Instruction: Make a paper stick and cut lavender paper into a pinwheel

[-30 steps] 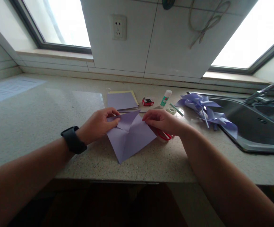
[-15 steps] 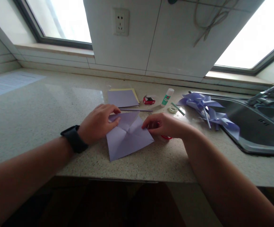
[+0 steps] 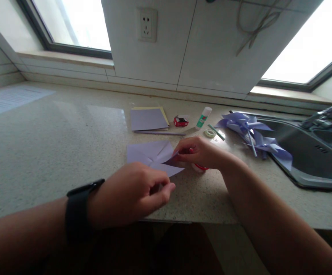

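A creased lilac paper square (image 3: 145, 154) lies on the speckled counter (image 3: 54, 145) in front of me. My left hand (image 3: 131, 196), with a black watch on the wrist, pinches the paper's near corner at the counter's front edge. My right hand (image 3: 202, 152) pinches the paper's right corner, which is lifted a little. Red-handled scissors (image 3: 200, 167) lie partly hidden under my right hand.
Behind the paper lie a stack of lilac and yellow sheets (image 3: 148, 118), a thin stick (image 3: 161, 133), a small red box (image 3: 181, 121), a glue stick (image 3: 203, 117) and a tape roll (image 3: 210, 133). Finished lilac pinwheels (image 3: 254, 137) rest beside the steel sink (image 3: 311, 152).
My left hand has left the paper's far left edge and come to its near corner. The paper has turned and now lies flatter. My right hand stays at the right corner.
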A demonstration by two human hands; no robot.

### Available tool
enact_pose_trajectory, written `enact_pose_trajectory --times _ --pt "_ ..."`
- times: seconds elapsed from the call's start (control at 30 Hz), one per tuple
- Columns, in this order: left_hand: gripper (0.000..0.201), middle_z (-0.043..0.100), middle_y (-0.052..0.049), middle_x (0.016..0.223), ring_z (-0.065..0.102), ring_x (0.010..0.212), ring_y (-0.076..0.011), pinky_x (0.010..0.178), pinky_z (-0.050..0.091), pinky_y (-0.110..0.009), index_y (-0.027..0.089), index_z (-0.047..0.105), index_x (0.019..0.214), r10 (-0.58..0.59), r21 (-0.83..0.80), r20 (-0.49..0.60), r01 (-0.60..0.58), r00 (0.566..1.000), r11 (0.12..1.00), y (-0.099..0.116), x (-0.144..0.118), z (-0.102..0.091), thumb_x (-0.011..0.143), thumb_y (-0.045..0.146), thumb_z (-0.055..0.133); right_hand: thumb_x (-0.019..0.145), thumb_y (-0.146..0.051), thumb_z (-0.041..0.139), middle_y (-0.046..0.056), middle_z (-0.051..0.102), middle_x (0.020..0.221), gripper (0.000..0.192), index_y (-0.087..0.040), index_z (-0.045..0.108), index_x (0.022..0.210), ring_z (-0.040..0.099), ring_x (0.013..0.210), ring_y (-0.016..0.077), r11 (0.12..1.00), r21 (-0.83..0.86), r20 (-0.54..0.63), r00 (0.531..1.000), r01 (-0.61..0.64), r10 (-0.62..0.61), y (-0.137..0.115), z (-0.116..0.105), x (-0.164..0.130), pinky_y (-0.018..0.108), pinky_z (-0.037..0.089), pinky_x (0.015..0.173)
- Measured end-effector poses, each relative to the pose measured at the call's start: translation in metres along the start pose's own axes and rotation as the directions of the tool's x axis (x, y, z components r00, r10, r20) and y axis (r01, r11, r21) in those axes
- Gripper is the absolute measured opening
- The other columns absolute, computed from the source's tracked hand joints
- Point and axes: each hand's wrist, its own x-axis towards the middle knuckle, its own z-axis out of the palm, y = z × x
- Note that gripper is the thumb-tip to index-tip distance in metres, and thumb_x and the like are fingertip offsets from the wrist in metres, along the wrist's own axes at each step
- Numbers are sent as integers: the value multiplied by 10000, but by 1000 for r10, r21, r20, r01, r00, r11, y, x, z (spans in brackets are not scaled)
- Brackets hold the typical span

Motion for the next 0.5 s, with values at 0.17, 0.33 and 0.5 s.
enact_pose_trajectory --times 0.17,0.33,0.5 --pt "350 734 -42 810 638 642 -157 524 443 -237 232 745 1056 -120 -441 299 249 947 862 16 -12 26 974 482 515 891 -346 694 -4 690 702 172 -193 772 885 581 628 122 999 41 -118 993 5 0 0 8 1 246 422 571" --pt "806 640 -194 1256 698 888 -256 567 592 -308 202 438 1472 -255 -855 290 369 922 363 -6 -1 41 828 631 665 869 -358 720 -6 681 608 189 -173 737 907 632 556 123 970 237 -197 976 -50 98 -3 11 1 228 451 514" --pt "549 616 -174 1320 663 1033 -285 756 621 -397 209 623 1267 -330 -969 154 208 931 135 -18 10 29 829 525 719 858 -329 734 36 752 759 157 -173 742 872 695 700 145 948 318 -232 970 11 67 -4 13 3 266 536 651"
